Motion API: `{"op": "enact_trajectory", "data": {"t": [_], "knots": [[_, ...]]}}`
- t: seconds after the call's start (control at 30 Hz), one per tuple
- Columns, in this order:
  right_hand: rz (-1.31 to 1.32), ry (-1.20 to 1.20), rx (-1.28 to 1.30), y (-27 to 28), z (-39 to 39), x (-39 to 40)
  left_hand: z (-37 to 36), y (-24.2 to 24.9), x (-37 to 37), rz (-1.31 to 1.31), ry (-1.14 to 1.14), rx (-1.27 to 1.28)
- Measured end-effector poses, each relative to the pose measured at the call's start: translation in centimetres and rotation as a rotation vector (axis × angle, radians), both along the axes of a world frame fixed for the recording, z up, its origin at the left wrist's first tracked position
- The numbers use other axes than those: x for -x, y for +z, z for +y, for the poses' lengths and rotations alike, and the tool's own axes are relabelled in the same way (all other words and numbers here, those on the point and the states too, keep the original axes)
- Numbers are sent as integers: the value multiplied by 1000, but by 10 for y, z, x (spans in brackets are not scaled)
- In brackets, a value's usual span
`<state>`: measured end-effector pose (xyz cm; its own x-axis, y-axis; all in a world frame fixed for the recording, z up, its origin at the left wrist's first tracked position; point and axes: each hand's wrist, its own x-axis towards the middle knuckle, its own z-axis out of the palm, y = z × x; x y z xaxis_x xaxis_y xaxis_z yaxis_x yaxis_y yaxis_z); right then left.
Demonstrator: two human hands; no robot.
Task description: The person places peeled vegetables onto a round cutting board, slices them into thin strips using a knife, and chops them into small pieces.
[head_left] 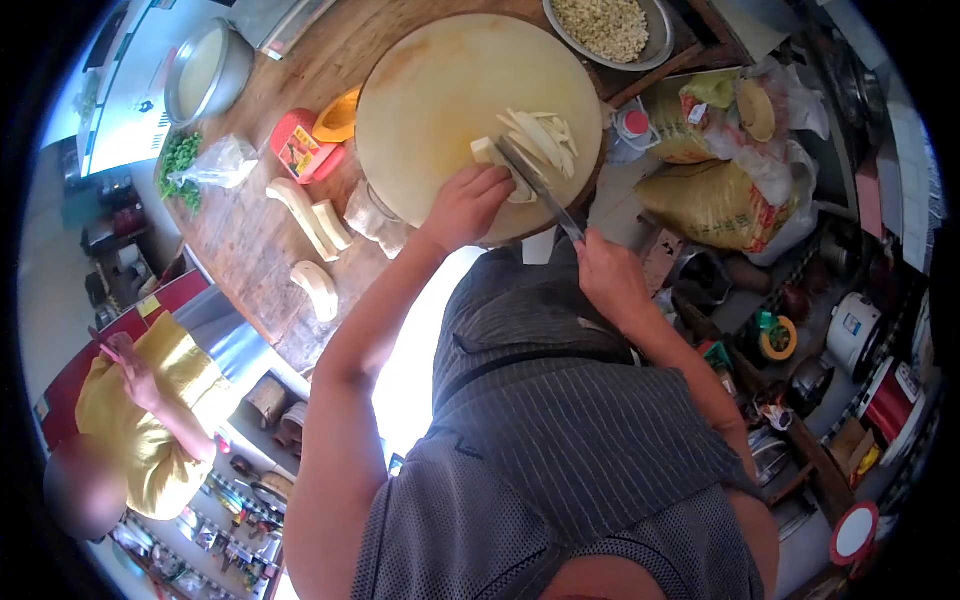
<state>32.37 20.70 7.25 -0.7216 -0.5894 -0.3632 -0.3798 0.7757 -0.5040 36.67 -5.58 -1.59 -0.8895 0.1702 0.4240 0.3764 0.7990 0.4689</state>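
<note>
Wooden table (245, 270) under a round board (430, 110); crowded kitchen behind. Pale piece (484, 150) lies on the near part of the board. Left hand (470, 205): fingers bent over the piece, holding it down; pressure cannot be told. Right hand (610, 268): closed around the knife (540, 188) handle, just off the board's near right edge, blade slanting in beside the left fingers.

Technique (judgement): fingertips best tucked behind the knuckles, blade upright, short even strokes, piece pressed flat against rolling.

Obstacles: slices (545, 138) heaped right beside the blade on the board, likely to catch it; the handle overhangs the board's edge, so a full downstroke might knock the rim.

Surroundings: left of board, loose pale lengths (302, 215), red tub (298, 145), orange bowl (338, 117), greens (180, 165). Beyond its right side, metal bowl (662, 40) of chopped bits. Right of board, red-capped bottle (632, 125), sacks (700, 205). Well left, another person (155, 410).
</note>
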Motion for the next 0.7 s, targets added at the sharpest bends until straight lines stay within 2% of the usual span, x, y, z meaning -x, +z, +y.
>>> {"op": "enact_trajectory", "data": {"t": [0.1,0.27,0.43,0.7], "knots": [[29,20,44,-1,1,-3,-2,1,1,19,-7,-12],[32,22,-33,20,-10,-8,-2,5,2,21,-21,-40],[2,47,-3,-5,-33,9,-4,-2,1,20,-18,-47],[-1,69,-89,-3,11,-1,-1,-7,-6,-23,-23,-61]]}}
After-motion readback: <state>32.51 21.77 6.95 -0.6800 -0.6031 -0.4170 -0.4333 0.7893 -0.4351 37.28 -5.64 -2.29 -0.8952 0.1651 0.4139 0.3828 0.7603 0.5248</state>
